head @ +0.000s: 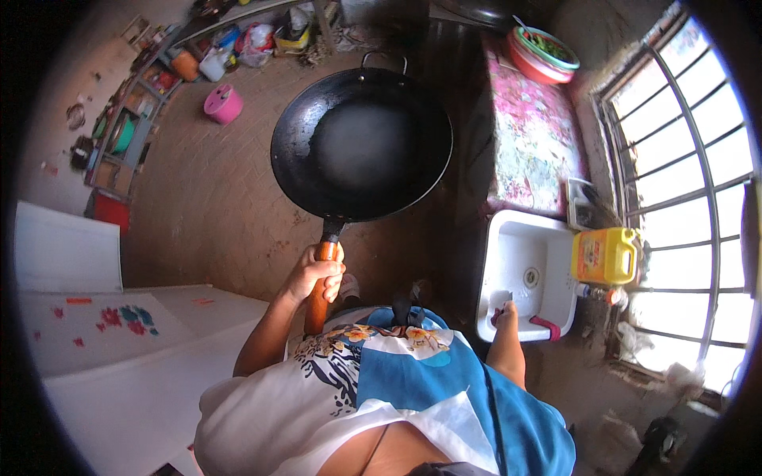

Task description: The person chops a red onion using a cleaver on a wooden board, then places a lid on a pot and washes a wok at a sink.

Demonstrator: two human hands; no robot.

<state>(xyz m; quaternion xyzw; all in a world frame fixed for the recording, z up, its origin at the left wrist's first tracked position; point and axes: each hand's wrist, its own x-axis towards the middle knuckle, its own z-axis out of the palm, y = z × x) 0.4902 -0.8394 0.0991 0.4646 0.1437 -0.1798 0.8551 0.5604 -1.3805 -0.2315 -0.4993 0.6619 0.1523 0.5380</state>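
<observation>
My left hand (pixel 318 273) grips the orange-brown wooden handle (pixel 317 312) of a large black wok (pixel 363 146). The wok is held out before me above the floor, its inside facing me, with a pale sheen in the middle. A wire loop handle (pixel 384 55) is fixed to its far rim. At the near left of the white sink (pixel 500 229), my right hand (pixel 507 316) has its fingers closed around a small dark red thing (pixel 495 317), perhaps a cloth. A red cloth (pixel 545 327) lies over the sink's near rim.
A yellow jug (pixel 604 256) stands right of the sink, near a tap (pixel 613 295) and a barred window (pixel 678 196). Beyond the sink, a flowered counter cover (pixel 530 137) bears stacked basins (pixel 543 56). A pink bucket (pixel 223 105) stands on the floor; a white cabinet (pixel 149 357) is at left.
</observation>
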